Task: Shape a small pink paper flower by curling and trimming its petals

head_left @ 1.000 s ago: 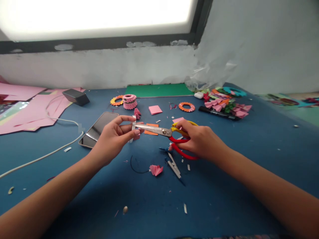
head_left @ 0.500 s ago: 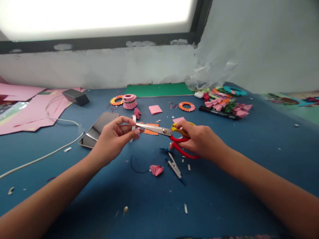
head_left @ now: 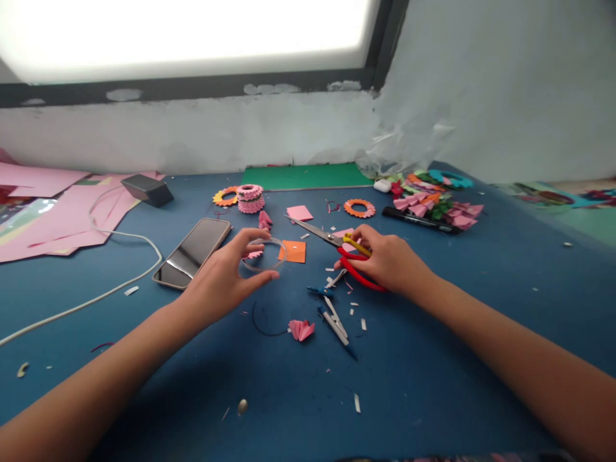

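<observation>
My left hand (head_left: pixel 226 266) holds a thin translucent ring (head_left: pixel 285 255), which looks like a nearly used-up roll of clear tape. Its fingers curve over the far side and the thumb lies along the near side. My right hand (head_left: pixel 385 256) grips scissors (head_left: pixel 332 239) with red and yellow handles, blades closed and pointing left and away. Beneath and between the hands lie an orange paper square (head_left: pixel 294 251) and a pink paper piece (head_left: pixel 344 237). A drawing compass (head_left: pixel 335 319) and a pink folded-paper flower (head_left: pixel 301 330) with a dark thread are nearer me.
On the left are a phone (head_left: pixel 193 251), a white cable (head_left: pixel 120 282), a dark block (head_left: pixel 147 189) and pink sheets (head_left: pixel 72 218). Scalloped paper rings (head_left: pixel 359 208), a green board (head_left: pixel 308 176), a black marker (head_left: pixel 421 220) and folded-paper flowers (head_left: pixel 423 202) lie farther back. Paper scraps dot the blue table.
The ring has turned from edge-on to showing its round opening, and my left fingers have spread around it. My right hand has drawn the scissors back to the right, away from the ring.
</observation>
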Tool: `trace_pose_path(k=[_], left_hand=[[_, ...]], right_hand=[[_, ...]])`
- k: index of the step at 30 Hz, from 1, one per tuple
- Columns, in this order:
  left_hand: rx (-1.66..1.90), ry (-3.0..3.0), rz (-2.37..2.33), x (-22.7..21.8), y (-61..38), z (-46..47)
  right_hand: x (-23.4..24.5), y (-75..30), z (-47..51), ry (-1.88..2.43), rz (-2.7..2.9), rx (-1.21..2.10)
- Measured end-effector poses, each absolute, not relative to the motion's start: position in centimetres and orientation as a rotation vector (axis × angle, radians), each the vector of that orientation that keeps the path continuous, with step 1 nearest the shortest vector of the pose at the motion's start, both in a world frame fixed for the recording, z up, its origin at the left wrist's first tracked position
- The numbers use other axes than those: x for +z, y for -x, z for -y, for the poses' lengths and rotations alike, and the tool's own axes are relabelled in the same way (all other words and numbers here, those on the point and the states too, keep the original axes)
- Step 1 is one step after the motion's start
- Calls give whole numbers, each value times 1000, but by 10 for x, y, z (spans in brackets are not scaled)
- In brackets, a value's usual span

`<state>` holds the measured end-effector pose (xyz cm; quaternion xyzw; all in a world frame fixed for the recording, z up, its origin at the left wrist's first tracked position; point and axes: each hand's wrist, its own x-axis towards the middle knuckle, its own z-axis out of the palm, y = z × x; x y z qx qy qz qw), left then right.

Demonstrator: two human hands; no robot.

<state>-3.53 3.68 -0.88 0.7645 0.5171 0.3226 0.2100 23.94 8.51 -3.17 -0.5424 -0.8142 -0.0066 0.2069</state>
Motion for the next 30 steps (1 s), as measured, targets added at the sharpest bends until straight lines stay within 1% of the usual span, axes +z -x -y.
trace_pose_path(k=[2,4,6,8,15,21,26,30], left_hand=[[951,-2151,-1524,-8,42,-43],[985,-2178,-1743,-9,56,-53],[897,-2095,-2049,-11,75,-63],[737,-1855,-2246,-13,92,-71],[559,-1648,-2444,-12,101,-81],[597,-1592,-2335,-4,116,-81],[677,-1525,-2005,6,149,-66],[750,-1545,-1790,-3,168,-55]], right_hand=[[-33,-242,-87,1546,2253,-16],[-34,-244,-89,1575,2240,-13],[-35,-245,-89,1584,2237,-11],[-35,-245,-90,1578,2241,-8],[-36,-246,-91,1590,2229,-4],[-35,-246,-93,1608,2235,29],[-34,-245,-96,1581,2227,87],[-35,-245,-99,1579,2198,144]])
